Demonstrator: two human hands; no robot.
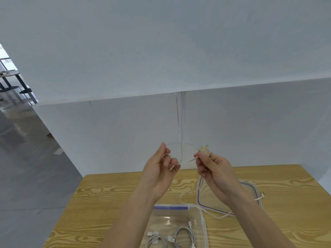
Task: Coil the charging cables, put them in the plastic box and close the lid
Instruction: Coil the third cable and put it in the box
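Observation:
Both hands are raised above the wooden table (107, 203) and pinch one thin white charging cable (179, 144). It arcs in a loop between them. My left hand (161, 169) grips one side of the loop, and a short end with a plug sticks out below its fingers. My right hand (213, 169) grips the other side. A clear plastic box (201, 222) stands open near the table's front edge, with two coiled grey-white cables (184, 237) inside. Its clear lid (250, 190) with a blue seal lies flat behind the box, under my right forearm.
Another white cable (258, 198) trails loose across the lid and the table at the right. A white wall rises right behind the table. Grey floor lies to the left, past the table's left edge.

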